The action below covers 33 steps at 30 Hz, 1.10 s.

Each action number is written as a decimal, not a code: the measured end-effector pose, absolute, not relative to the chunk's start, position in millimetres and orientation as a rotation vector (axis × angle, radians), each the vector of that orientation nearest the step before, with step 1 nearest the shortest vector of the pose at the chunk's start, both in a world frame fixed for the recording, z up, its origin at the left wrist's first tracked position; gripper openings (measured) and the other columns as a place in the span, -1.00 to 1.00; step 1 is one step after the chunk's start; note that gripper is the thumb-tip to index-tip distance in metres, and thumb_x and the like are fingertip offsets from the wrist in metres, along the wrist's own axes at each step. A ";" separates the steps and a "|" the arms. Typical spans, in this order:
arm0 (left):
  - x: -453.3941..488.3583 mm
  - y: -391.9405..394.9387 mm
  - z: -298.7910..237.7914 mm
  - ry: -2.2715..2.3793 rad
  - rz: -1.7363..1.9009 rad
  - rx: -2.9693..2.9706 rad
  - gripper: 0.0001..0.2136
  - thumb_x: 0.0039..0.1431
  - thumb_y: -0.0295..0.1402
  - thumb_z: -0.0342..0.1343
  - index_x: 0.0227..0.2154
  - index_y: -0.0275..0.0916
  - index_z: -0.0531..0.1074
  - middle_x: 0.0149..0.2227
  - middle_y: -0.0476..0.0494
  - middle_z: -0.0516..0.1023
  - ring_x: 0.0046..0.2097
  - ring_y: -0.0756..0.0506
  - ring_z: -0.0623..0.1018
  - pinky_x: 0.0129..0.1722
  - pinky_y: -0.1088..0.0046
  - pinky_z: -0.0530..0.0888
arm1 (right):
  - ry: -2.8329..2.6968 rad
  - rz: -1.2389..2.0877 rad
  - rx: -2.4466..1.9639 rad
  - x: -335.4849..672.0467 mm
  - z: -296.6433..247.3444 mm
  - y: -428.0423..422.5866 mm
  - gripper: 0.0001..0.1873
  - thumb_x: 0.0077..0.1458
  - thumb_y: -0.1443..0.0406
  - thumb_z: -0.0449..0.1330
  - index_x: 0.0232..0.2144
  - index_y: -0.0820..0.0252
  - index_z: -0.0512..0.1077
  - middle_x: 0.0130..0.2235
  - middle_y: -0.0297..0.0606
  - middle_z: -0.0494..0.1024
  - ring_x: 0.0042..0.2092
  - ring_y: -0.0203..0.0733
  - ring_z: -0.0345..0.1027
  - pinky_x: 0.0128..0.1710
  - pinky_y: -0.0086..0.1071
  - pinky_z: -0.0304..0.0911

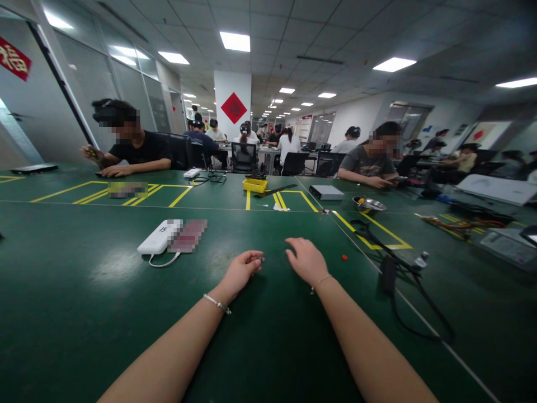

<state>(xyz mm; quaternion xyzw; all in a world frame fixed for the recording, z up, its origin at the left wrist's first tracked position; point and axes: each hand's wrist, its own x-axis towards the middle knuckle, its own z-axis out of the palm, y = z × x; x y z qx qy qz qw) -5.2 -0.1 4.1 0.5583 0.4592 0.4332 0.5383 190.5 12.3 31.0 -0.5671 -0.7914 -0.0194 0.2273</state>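
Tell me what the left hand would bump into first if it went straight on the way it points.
Probably the right hand, across a gap from the left hand and the small shiny piece it pinches; heights are unclear, so it might miss.

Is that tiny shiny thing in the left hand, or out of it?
In: the small shiny thing shows at the pinched fingertips of the left hand. It's too small to identify.

Greyish held piece (260,259), red scrap (344,257), green tabletop (104,324), yellow tape lines (248,200), yellow tray (254,188), white power bank (156,240)
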 end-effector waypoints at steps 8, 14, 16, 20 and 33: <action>-6.1 -2.6 7.8 1.045 1.082 1.162 -0.85 -0.02 -0.42 -0.03 -0.33 -0.31 0.27 -0.25 -0.18 0.45 -0.39 0.07 0.42 -0.46 0.59 0.29 | -1.595 -0.112 -2.392 301.1 4.7 33.9 -0.56 -0.04 0.21 -0.09 -0.11 0.27 0.27 -0.16 0.05 0.28 -0.11 0.03 0.16 -0.20 -0.15 0.09; -4.9 -6.3 11.8 1.058 1.052 1.236 -0.85 -0.01 -0.39 -0.03 -0.33 -0.30 0.26 -0.26 -0.16 0.45 -0.37 0.05 0.43 -0.46 0.58 0.29 | -1.601 0.022 -2.382 307.3 1.7 37.5 -0.69 -0.11 0.37 -0.05 -0.33 0.23 0.41 -0.24 -0.02 0.37 -0.24 -0.07 0.27 -0.32 -0.27 0.18; -4.9 -7.0 12.2 1.063 1.043 1.257 -0.85 -0.01 -0.38 -0.04 -0.34 -0.29 0.26 -0.26 -0.15 0.45 -0.37 0.05 0.42 -0.45 0.58 0.29 | -1.551 0.111 -2.325 302.7 4.7 39.1 -0.74 -0.12 0.34 -0.03 -0.39 0.23 0.42 -0.27 -0.06 0.39 -0.26 -0.08 0.29 -0.32 -0.27 0.18; -4.7 -6.7 11.0 1.046 1.033 1.281 -0.85 0.00 -0.37 -0.05 -0.34 -0.28 0.25 -0.25 -0.15 0.45 -0.37 0.05 0.43 -0.44 0.57 0.30 | -1.357 0.603 -1.901 282.4 5.2 43.2 -0.80 -0.15 0.27 0.04 -0.44 0.21 0.41 -0.41 -0.20 0.44 -0.36 -0.19 0.31 -0.31 -0.29 0.21; -3.9 -4.2 6.0 0.957 1.067 1.351 -0.84 -0.08 -0.38 0.05 -0.39 -0.30 0.26 -0.34 -0.13 0.47 -0.35 0.03 0.44 -0.39 0.54 0.32 | -1.080 1.711 -0.869 182.9 26.0 18.1 -0.80 -0.26 0.40 0.23 -0.44 0.28 0.36 -0.41 -0.28 0.42 -0.45 -0.43 0.27 -0.40 -0.51 0.22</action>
